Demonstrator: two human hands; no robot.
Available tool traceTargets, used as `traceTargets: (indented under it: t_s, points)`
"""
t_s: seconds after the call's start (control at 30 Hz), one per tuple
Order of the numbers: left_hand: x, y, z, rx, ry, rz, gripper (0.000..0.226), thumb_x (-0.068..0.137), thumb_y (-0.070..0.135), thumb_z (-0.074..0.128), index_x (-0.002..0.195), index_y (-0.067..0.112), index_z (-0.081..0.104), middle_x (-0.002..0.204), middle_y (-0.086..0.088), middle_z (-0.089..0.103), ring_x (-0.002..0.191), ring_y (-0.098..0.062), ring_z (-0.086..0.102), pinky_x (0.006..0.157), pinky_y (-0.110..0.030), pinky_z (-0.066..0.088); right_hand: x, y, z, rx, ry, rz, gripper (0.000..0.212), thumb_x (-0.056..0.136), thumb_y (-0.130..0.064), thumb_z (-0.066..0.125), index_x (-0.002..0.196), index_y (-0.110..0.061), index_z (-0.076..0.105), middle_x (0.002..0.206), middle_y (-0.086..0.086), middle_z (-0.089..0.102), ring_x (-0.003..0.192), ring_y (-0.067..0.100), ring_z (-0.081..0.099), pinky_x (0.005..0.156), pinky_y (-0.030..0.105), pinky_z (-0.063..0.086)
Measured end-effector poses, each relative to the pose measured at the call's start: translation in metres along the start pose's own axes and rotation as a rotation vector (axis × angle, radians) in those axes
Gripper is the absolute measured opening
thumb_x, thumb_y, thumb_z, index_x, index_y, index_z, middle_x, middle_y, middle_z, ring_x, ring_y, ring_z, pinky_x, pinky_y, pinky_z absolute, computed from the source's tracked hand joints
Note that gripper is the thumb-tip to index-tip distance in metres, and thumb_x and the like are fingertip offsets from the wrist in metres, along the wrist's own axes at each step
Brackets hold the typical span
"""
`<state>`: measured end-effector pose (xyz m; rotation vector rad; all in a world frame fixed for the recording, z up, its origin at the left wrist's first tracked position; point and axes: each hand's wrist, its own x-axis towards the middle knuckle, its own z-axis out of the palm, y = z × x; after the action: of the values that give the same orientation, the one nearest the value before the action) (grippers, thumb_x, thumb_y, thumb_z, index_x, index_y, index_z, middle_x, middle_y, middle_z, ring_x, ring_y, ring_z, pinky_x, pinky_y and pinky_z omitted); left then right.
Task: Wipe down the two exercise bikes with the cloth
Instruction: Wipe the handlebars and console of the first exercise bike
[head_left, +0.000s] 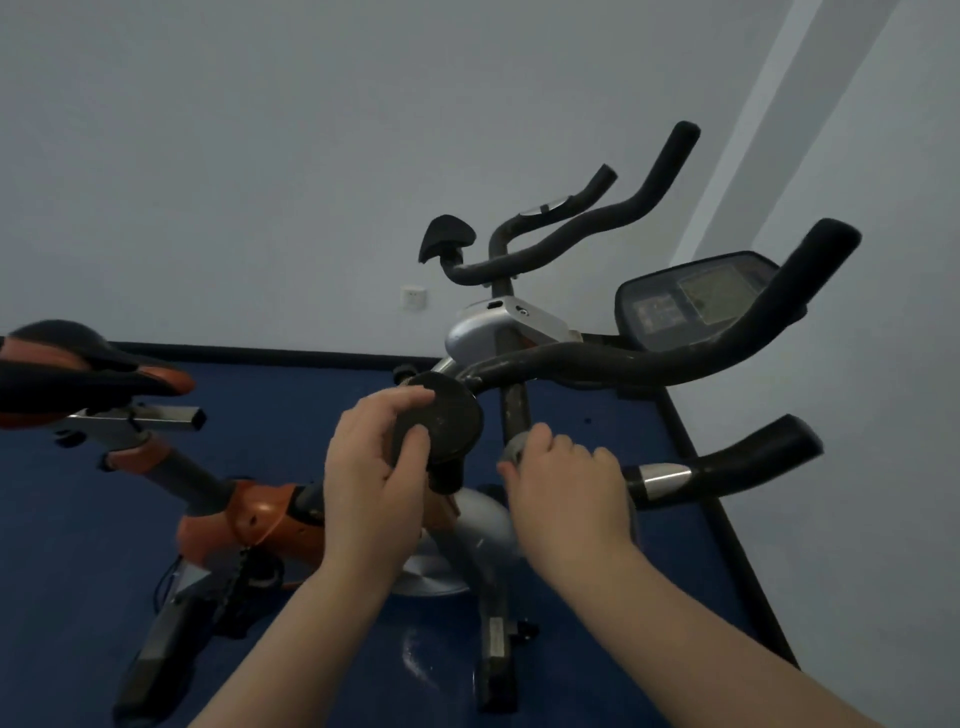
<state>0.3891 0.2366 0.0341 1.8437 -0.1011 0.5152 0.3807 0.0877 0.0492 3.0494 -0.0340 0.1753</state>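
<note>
Cloth (515, 451), grey and bunched, shows only as a small wad poking out above the knuckles of the right hand (566, 493), whose fingers are curled closed over it against the dark handlebar stem (514, 405) of the near bike. Just left of that grip, the left hand (374, 467) clasps a round black pad (441, 423) on a short black post, thumb across its face and fingers behind its rim.

2 exercise bikes are in view. The near one, under both hands, has an orange and silver frame (249, 519), 1 black and orange saddle (88, 374) far left of the hands, 1 console screen (696, 301) up and right of the cloth, and 2 black handlebar horns (727, 343) sweeping right, the lower one carrying 1 silver band (665, 478). The second bike (498, 322) stands beyond the hands, with a silver housing, 1 black saddle (447, 239) and 2 upturned handlebar ends.

Below the grip lies blue flooring (78, 571). Above it rises a pale wall with 1 white socket (414, 298).
</note>
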Motion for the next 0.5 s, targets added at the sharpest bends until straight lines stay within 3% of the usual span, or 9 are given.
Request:
traceTargets:
  t_s: [0.1, 0.27, 0.37, 0.43, 0.5]
  points:
    - [0.024, -0.01, -0.001, 0.036, -0.071, 0.009, 0.033, 0.087, 0.017, 0.052, 0.108, 0.044, 0.056, 0.11, 0.025, 0.056, 0.111, 0.003, 0.047, 0.097, -0.033, 0.042, 0.01, -0.002, 0.005, 0.006, -0.026, 0.044, 0.042, 0.1, -0.046, 0.029, 0.118, -0.009, 0.039, 0.105, 0.005, 0.061, 0.083, 0.02, 0.062, 0.065, 0.031, 0.031]
    - [0.059, -0.025, -0.001, 0.092, -0.253, 0.026, 0.028, 0.089, 0.028, 0.049, 0.115, 0.037, 0.056, 0.123, 0.02, 0.052, 0.118, 0.0, 0.043, 0.107, -0.042, 0.037, -0.008, -0.001, 0.008, -0.075, -0.044, 0.015, 0.037, 0.099, -0.042, 0.032, 0.117, -0.012, 0.045, 0.094, 0.0, 0.065, 0.081, 0.019, 0.061, 0.075, 0.032, 0.033]
    - [0.069, -0.033, 0.007, 0.104, -0.368, 0.076, 0.028, 0.09, 0.03, 0.047, 0.117, 0.035, 0.056, 0.128, 0.017, 0.052, 0.12, -0.001, 0.042, 0.108, -0.04, 0.035, 0.012, -0.014, 0.011, -0.056, -0.118, 0.122, 0.043, 0.099, -0.043, 0.03, 0.123, -0.008, 0.035, 0.093, 0.002, 0.067, 0.076, 0.019, 0.062, 0.063, 0.031, 0.033]
    - [0.067, -0.038, 0.013, 0.098, -0.429, 0.113, 0.029, 0.092, 0.034, 0.044, 0.118, 0.032, 0.056, 0.128, 0.017, 0.051, 0.119, 0.003, 0.04, 0.108, -0.033, 0.033, 0.034, -0.019, 0.015, 0.116, -0.105, 0.218, 0.039, 0.098, -0.044, 0.032, 0.118, -0.01, 0.034, 0.089, 0.006, 0.066, 0.071, 0.024, 0.059, 0.055, 0.033, 0.033]
    - [0.064, -0.042, 0.017, 0.086, -0.456, 0.146, 0.033, 0.091, 0.038, 0.041, 0.12, 0.031, 0.056, 0.127, 0.017, 0.05, 0.118, 0.007, 0.037, 0.105, -0.02, 0.028, 0.06, -0.019, 0.014, 0.321, -0.173, 0.326, 0.038, 0.098, -0.045, 0.033, 0.115, -0.011, 0.035, 0.096, 0.01, 0.066, 0.076, 0.028, 0.057, 0.058, 0.037, 0.038]
